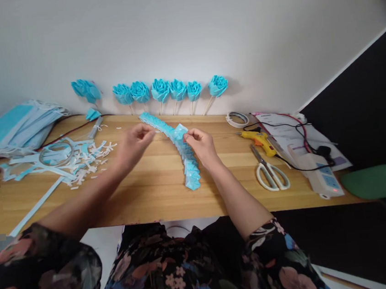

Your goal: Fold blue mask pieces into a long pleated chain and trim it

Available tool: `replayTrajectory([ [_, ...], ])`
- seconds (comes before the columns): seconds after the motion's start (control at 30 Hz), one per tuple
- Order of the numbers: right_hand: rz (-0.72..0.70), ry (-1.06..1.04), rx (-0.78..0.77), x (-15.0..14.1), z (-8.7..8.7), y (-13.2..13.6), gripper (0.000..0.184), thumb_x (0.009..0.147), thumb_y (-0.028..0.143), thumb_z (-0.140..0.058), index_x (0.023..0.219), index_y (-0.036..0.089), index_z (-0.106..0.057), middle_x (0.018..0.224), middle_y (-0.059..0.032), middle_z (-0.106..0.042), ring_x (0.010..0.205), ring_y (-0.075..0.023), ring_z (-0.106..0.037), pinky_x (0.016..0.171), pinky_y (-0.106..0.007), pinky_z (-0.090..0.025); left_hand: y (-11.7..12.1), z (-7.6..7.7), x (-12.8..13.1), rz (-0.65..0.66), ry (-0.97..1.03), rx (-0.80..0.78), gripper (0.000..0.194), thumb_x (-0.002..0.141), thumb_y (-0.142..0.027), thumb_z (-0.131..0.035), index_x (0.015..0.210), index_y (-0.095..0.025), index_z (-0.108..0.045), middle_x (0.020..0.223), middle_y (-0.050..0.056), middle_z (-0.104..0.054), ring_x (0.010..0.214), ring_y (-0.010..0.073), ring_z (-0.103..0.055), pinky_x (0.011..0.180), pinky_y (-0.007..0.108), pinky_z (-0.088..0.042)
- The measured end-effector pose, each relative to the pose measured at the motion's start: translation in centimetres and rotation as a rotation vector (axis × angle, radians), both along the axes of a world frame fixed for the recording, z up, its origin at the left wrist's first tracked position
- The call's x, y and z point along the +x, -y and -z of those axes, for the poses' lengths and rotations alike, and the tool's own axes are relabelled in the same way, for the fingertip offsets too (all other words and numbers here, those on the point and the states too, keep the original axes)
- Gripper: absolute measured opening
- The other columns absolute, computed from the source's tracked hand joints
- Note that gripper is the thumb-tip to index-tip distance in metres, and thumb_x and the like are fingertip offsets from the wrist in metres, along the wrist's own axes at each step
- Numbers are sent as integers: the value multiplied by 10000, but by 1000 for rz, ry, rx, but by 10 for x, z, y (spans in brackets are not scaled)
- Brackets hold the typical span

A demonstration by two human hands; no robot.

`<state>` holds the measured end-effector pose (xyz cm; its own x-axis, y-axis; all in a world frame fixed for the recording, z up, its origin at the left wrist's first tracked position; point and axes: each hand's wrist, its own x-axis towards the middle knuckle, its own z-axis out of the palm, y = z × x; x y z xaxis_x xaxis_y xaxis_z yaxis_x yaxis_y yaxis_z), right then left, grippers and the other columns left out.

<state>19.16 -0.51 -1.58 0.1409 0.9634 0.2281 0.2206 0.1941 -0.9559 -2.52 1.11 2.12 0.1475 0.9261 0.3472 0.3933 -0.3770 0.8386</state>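
Floral sleeves [277, 257] nearest, the right hand [203, 147] pinches a blue piece [180, 129]; the left hand's [133, 146] grip is unclear.

To your right on the counter [142, 191], white-handled scissors [268, 166] are lying near a yellow glue gun [262, 141] and a power strip [315, 175]; to your left, blue face masks [13, 126] are lying stacked.

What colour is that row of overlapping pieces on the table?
The row is light blue, shown best in the head view.
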Motion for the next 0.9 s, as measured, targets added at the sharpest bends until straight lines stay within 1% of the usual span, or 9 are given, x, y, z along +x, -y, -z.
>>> replayTrajectory([
  [0.13, -35, -74, 4, -2, 1, -1, 213, 756, 397, -622, 677, 201, -601, 665, 20, -605, 634, -126, -512, 621, -249, -407, 8, -12, -78, -270, -325, 45, 223, 836, -411, -623, 836, -194, -672, 750, -13, -656, 701, 153, -550, 657, 260, -381],
  [0.23, -58, -64, 7, -5, 0, -1, 206, 751, 389, -621, 670, 200, -605, 672, 16, -620, 650, -131, -528, 637, -251, -413, 11, -7, -140, -426, -564, 38, 236, 868, -433, -603, 786, -218, -656, 647, -33, -556, 645, 150, -496, 601, 255, -286],
  [0.33, -78, -44, 16, -5, 0, 0, 208, 753, 389, -616, 672, 197, -611, 672, 16, -625, 651, -132, -536, 648, -251, -421, 6, 7, -181, -336, -838, 153, 354, 932, -459, -522, 706, -195, -593, 735, 9, -548, 725, 169, -485, 640, 281, -292],
  [0.4, -105, -16, 22, -5, -1, 1, 215, 765, 396, -608, 688, 195, -618, 689, 12, -636, 659, -133, -542, 653, -251, -422, 1, 15, -188, -316, -899, 274, 305, 941, -440, -501, 819, -191, -629, 875, 45, -599, 893, 234, -521, 764, 341, -373],
  [0.5, -189, 95, 38, -7, -9, 8, 224, 791, 398, -586, 709, 194, -622, 704, 10, -637, 683, -137, -552, 668, -253, -418, 0, 15, -160, -274, -778, 424, 323, 929, -411, -511, 1152, -207, -624, 1248, 77, -585, 1188, 331, -484, 985, 481, -375],
  [0.57, -247, 223, 56, -10, -19, 14, 212, 800, 374, -574, 703, 191, -618, 698, 13, -626, 695, -138, -555, 686, -255, -412, 5, 6, -123, -161, -638, 468, 389, 925, -390, -528, 1256, -198, -593, 1335, 97, -580, 1241, 319, -498, 1051, 493, -375],
  [0.73, -296, 457, 80, -16, -48, 30, 185, 790, 330, -575, 699, 181, -637, 700, 10, -636, 679, -132, -554, 687, -262, -388, 19, -25, -35, 284, -354, 245, 394, 929, -454, -537, 1187, -187, -669, 1221, 86, -688, 1059, 222, -635, 973, 386, -481],
  [0.8, -308, 496, 75, -15, -55, 35, 180, 793, 321, -574, 713, 179, -650, 699, 9, -642, 677, -132, -558, 681, -262, -386, 20, -32, -16, 414, -317, 163, 393, 920, -470, -540, 1157, -196, -692, 1173, 75, -710, 1034, 209, -646, 937, 355, -493],
  [0.9, -326, 537, 64, -12, -60, 42, 157, 793, 280, -564, 721, 177, -659, 704, 7, -651, 694, -134, -570, 684, -259, -390, 18, -37, -4, 502, -305, 65, 353, 891, -470, -571, 1057, -204, -733, 1053, 55, -742, 969, 196, -659, 858, 310, -499],
])
